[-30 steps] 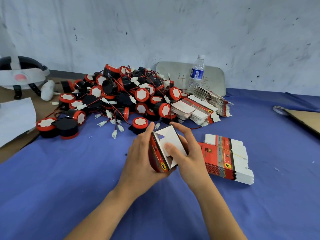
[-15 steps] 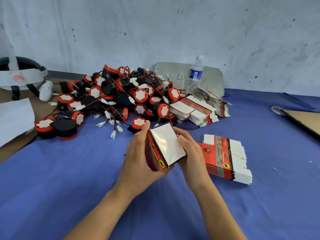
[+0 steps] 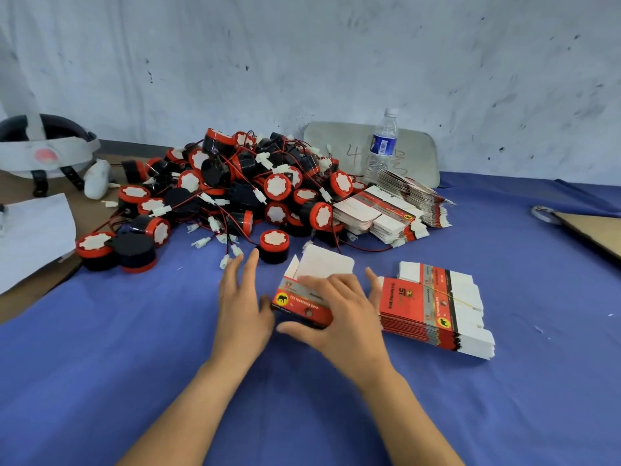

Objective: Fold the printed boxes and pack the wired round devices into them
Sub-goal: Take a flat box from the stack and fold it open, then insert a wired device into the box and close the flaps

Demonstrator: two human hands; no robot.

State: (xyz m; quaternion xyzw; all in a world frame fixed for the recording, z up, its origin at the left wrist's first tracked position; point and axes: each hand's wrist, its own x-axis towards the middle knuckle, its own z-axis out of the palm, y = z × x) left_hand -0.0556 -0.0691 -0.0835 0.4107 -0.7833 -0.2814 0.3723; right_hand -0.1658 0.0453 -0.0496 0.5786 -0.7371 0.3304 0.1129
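Note:
A folded red printed box [image 3: 302, 306] with its white top flap [image 3: 324, 265] standing open rests on the blue cloth. My right hand [image 3: 339, 314] grips it from the right, fingers on top and thumb at its front. To the box's left, my left hand [image 3: 240, 297] is off it, with straight fingers that point toward a single red-and-black round device [image 3: 275, 245]. A big pile of wired round devices [image 3: 235, 190] lies behind. A stack of flat printed boxes [image 3: 437, 307] sits just right of my right hand.
More flat box bundles [image 3: 386, 213] lie by the pile's right side, with a water bottle [image 3: 383, 146] and a grey board [image 3: 416, 153] behind. A helmet-like headset [image 3: 43, 149] and white paper [image 3: 30, 230] sit at the left, cardboard [image 3: 594, 230] at the right edge.
The box went from held up in both hands to down on the cloth with its flap upward. My left hand let go and moved toward the near device.

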